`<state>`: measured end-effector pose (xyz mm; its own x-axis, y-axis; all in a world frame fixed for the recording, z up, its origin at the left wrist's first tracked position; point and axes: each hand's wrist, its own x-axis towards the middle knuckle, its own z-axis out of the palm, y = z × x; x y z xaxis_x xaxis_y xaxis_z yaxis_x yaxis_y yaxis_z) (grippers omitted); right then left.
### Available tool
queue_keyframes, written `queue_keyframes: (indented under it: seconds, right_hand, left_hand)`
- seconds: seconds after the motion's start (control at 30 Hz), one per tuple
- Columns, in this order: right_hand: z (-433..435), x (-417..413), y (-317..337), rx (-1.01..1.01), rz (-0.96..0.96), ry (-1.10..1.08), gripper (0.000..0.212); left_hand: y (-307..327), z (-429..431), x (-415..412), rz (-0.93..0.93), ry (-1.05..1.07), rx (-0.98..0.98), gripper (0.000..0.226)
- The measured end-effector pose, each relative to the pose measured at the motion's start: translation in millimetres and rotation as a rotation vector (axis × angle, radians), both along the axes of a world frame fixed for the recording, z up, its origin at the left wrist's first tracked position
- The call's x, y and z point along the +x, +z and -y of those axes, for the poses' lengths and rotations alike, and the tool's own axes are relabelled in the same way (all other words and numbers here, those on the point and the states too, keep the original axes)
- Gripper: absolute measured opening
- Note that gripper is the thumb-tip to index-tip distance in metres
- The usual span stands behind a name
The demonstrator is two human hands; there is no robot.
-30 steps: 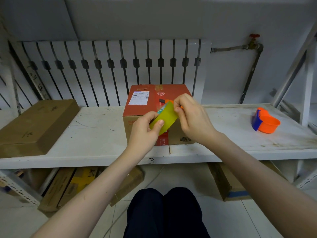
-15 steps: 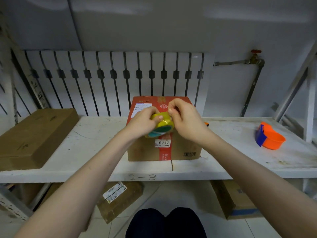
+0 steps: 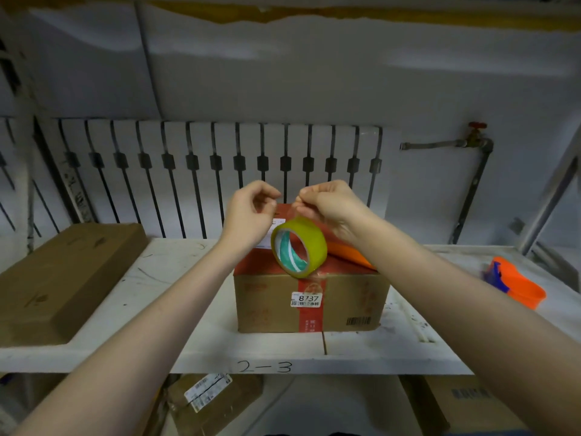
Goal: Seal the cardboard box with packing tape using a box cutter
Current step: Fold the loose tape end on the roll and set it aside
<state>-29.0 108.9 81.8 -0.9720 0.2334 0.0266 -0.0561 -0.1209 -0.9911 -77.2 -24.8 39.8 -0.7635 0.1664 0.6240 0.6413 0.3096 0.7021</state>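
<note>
Dangling in front of the red top of the cardboard box (image 3: 345, 303): the yellow roll of packing tape (image 3: 312, 247), strung from a clear strip pinched between the fingertips of the right hand (image 3: 330, 209). Just beside it, the left hand (image 3: 248, 215), raised, fingers curled, thumb near forefinger; impossible to tell whether gripping the clear strip or nothing. Lying on the box top behind the right wrist, an orange box cutter (image 3: 350, 258).

Beneath the box, a scuffed white shelf (image 3: 176, 278), with a flat brown carton (image 3: 63, 278) at the left end and an orange-and-blue tape dispenser (image 3: 518, 287) at the right. Behind, a white slatted panel (image 3: 204, 143) against a grey wall, plus a pipe (image 3: 440, 144) with a red valve. Below the shelf, more cartons (image 3: 213, 401).

Half a second earlier, both hands clasped round the roll, low against the box front — now lifted and parted, the roll let go and hanging free.

Readable: "8737" on a white sticker (image 3: 306, 299) on the box front, and "2-3" handwritten on the shelf edge — with a barcode (image 3: 358, 320) at the box's lower right corner.
</note>
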Motion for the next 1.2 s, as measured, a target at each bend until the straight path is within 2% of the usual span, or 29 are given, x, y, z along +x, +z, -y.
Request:
queue_keyframes:
  seconds: [0.1,0.2,0.3,0.43,0.57,0.7,0.77,0.83,0.9,1.07,1.2]
  right_hand:
    - [0,-5,0,-0.061,0.004,-0.019,0.02]
    - [0,-7,0,-0.056,0.009,-0.021,0.014]
    - [0,-5,0,-0.134,0.017,-0.017,0.009]
    - [-7,-1,-3,-0.159,0.008,-0.012,0.007]
    - [-21,7,-9,0.093,-0.058,-0.052,0.006]
    - [-42,6,-14,0.473,-0.273,-0.256,0.012]
    - [-51,1,-17,0.615,-0.281,-0.259,0.002]
    - [-53,-5,-24,0.786,-0.227,-0.158,0.02]
    - [-50,-11,-29,0.842,-0.231,-0.041,0.031]
    - [-43,-21,-27,0.818,-0.354,0.003,0.004]
    - [-49,-27,-26,0.752,-0.351,0.021,0.002]
  left_hand:
    - [-1,1,6,0.019,-0.098,-0.044,0.017]
    - [-1,-3,5,0.055,-0.059,-0.079,0.021]
    - [0,-9,3,0.059,0.028,-0.059,0.01]
    - [1,-8,0,0.075,0.055,-0.101,0.008]
    - [6,-7,-1,0.066,0.057,-0.162,0.016]
    - [11,-8,-5,0.1,0.057,-0.182,0.022]
    - [12,-7,-8,0.126,0.042,-0.187,0.019]
    - [15,-7,-11,0.14,0.023,-0.202,0.017]
    - [19,-7,-14,0.163,-0.001,-0.223,0.016]
    - [30,-7,-20,0.184,-0.046,-0.311,0.01]
    - [39,-2,-24,0.285,-0.141,-0.318,0.013]
